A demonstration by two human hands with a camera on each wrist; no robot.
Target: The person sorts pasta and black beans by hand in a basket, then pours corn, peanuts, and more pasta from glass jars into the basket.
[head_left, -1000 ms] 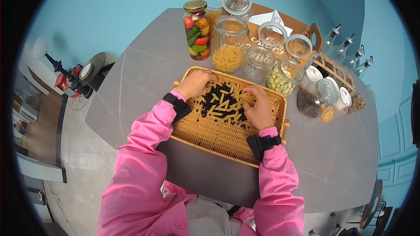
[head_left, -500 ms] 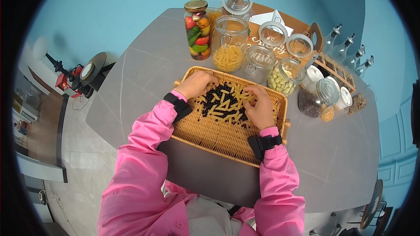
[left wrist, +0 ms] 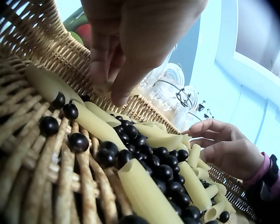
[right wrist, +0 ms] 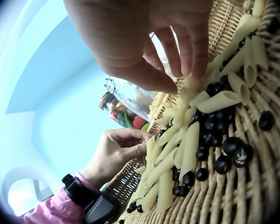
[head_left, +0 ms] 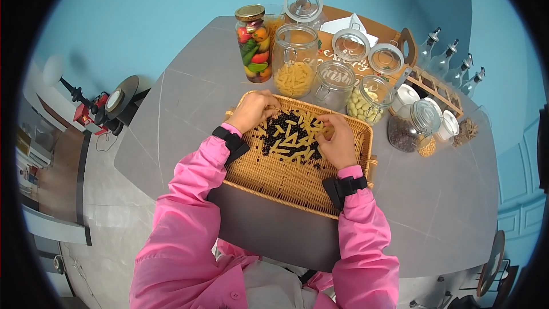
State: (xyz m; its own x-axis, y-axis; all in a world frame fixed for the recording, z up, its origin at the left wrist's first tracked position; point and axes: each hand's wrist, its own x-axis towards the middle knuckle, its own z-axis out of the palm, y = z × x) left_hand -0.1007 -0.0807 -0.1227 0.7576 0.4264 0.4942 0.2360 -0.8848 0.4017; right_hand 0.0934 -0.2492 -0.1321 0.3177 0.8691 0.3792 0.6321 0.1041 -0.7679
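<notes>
A wicker basket (head_left: 269,186) holds pale yellow penne pasta (left wrist: 193,186) mixed with shiny black beans (right wrist: 214,126). At the basket's far left part, my left hand (head_left: 254,110) points down, thumb and fingers pinching a pale piece of penne (left wrist: 102,87) that the fingertips mostly cover. My right hand (head_left: 338,142) reaches into the heap from the right. Its thumb and fingers close on penne (right wrist: 191,85) at the far side of the pile. Several loose black beans lie on the bare weave around the heap.
Behind the basket stand a jar of penne (head_left: 294,77), a jar of colourful vegetables (head_left: 253,46), an open-lidded jar (head_left: 334,84) and a jar of pale beans (head_left: 366,106). Farther right are a dark-filled jar (head_left: 403,133), white canisters (head_left: 449,126) and glass bottles (head_left: 440,60).
The head view has shifted slightly. My left hand's fingers have drawn a little left and up at the heap's edge; the right hand stays almost in place among the penne.
</notes>
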